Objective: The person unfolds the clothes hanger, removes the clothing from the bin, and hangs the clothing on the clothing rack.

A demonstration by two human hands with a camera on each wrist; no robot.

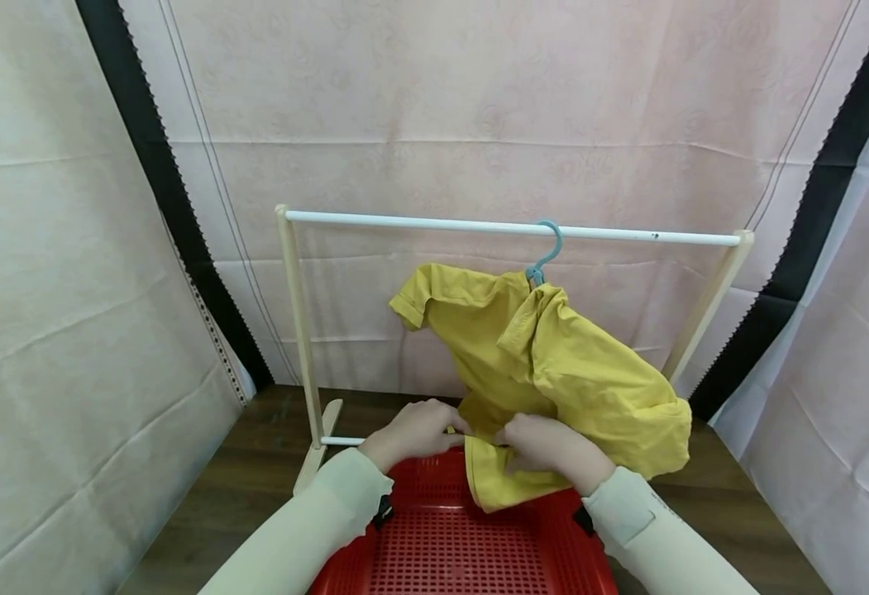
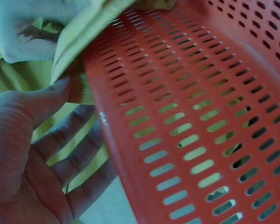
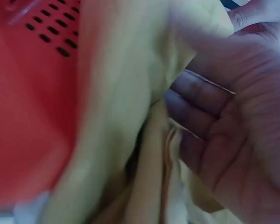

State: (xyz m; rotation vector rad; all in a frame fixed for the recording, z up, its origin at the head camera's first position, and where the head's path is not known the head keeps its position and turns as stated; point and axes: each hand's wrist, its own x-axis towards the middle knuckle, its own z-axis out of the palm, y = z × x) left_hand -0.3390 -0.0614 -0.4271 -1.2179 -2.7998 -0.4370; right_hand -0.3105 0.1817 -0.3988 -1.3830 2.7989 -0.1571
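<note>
A yellow short-sleeved shirt point(image 1: 494, 330) is on a light blue hanger point(image 1: 548, 252), whose hook loops over the rack's top bar. The shirt slants down to the right, its lower part folded and hanging over the red basket. My left hand point(image 1: 421, 428) is at the shirt's lower left edge; in the left wrist view its thumb meets the hem and the other fingers are loosely bent beside the basket rim. With my right hand point(image 1: 546, 446) I grip the shirt's lower part, thumb over the cloth point(image 3: 116, 93) and fingers behind it. Most of the hanger is hidden inside the shirt.
A small rack with a white top bar point(image 1: 404, 221) and cream side posts point(image 1: 299, 330) stands on a dark wooden table point(image 1: 211, 512). In front of it is a perforated red basket point(image 1: 452, 545), below my hands. Pale fabric walls point(image 1: 434, 107) with black edges surround the table.
</note>
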